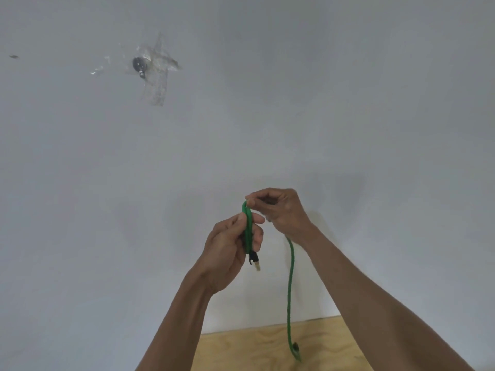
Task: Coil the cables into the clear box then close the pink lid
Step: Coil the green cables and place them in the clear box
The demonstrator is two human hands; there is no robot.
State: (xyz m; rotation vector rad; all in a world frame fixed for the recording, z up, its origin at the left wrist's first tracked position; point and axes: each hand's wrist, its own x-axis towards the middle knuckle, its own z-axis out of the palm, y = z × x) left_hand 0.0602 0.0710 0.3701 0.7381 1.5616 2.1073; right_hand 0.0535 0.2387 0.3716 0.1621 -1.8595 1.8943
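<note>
Both arms reached up & forward in front of a white wall (267, 103). Left hand (230, 245) was curled around the green cable (289, 290) near its plug (254, 261), thumb & fingers closed on it, plug pointing down below the palm. Right hand (281, 210) sat just above & right, fingertips pinching the cable's top bend. Rest of cable hung down behind the right wrist, its far end dangling near the wooden surface (254, 349). Taped fixture (150, 68) on wall, upper left.

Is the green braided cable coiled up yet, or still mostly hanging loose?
Mostly loose. The green braided cable has one bend, pinched by the left hand and right hand; the rest dangles toward the wooden surface.
</note>
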